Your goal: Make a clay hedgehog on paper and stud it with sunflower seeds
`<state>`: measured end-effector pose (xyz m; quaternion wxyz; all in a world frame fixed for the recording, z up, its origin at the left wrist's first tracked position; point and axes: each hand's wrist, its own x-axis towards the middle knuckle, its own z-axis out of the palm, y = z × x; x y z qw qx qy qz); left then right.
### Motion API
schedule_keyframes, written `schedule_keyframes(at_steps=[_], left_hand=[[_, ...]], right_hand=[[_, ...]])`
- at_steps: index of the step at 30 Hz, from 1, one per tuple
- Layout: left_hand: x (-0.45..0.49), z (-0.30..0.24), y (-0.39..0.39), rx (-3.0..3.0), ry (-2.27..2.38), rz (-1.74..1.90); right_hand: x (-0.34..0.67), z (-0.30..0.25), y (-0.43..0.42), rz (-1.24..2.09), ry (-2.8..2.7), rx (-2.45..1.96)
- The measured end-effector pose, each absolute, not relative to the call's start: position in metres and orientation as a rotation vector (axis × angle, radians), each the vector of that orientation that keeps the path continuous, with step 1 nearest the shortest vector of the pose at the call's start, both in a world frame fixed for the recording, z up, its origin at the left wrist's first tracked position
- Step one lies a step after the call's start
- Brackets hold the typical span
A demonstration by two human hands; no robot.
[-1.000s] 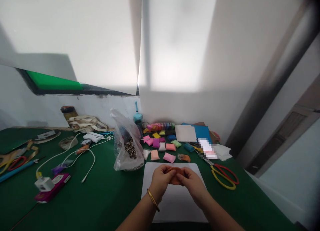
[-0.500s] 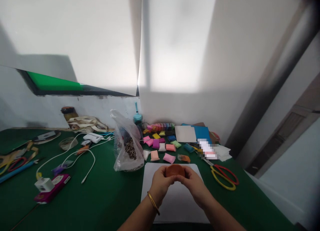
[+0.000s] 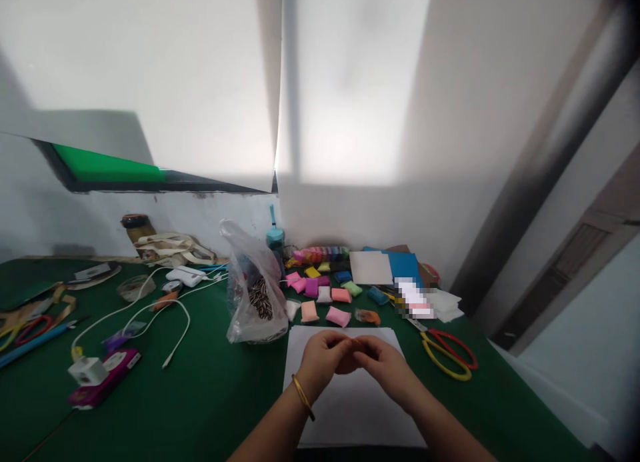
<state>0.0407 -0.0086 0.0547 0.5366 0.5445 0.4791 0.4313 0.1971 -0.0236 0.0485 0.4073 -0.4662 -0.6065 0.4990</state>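
My left hand (image 3: 320, 359) and my right hand (image 3: 383, 362) meet over a white sheet of paper (image 3: 350, 409) on the green table. Both hands are closed around a lump of orange clay (image 3: 349, 360). Only a dark sliver of the clay shows between the fingers. A gold bangle sits on my left wrist. Just beyond the paper lie several small packets of coloured clay (image 3: 325, 292).
Red and yellow scissors (image 3: 447, 352) lie right of the paper. A clear plastic bag (image 3: 255, 289) stands to its left. White cables (image 3: 150, 312), a charger and a pink box (image 3: 100, 375) lie further left. Blue and white sheets (image 3: 385, 265) rest by the wall.
Half a second ago the orange clay stood out as a rounded disc above my fingers. Now both hands have folded over it and hide most of it.
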Motion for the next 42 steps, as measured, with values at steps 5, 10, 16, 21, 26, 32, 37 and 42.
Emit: schedule_keyframes(at_steps=[5,10,16,21,26,32,37,42], left_hand=[[0.041,0.052,-0.009,1.507,1.128,1.008],[0.041,0.053,-0.009,1.610,1.146,0.968],[0.043,0.054,-0.013,1.690,1.157,0.973],[0.048,0.055,-0.014,1.517,1.234,1.014],[0.049,0.057,-0.011,1.362,1.238,0.944],[0.038,0.058,-0.009,1.154,0.961,1.046],[0.040,0.047,-0.011,1.135,0.980,1.011],[0.038,0.051,-0.012,1.139,1.060,0.981]], right_hand=[[0.200,0.045,-0.022,1.170,-1.597,-1.256],[0.200,0.045,-0.022,1.192,-1.600,-1.256],[0.198,0.045,-0.025,1.138,-1.634,-1.308],[0.193,0.040,-0.027,1.331,-1.429,-1.185],[0.190,0.039,-0.030,1.426,-1.393,-1.227],[0.193,0.035,-0.027,1.387,-1.251,-1.211],[0.193,0.035,-0.028,1.399,-1.104,-1.177],[0.195,0.043,-0.030,1.375,-1.234,-1.208]])
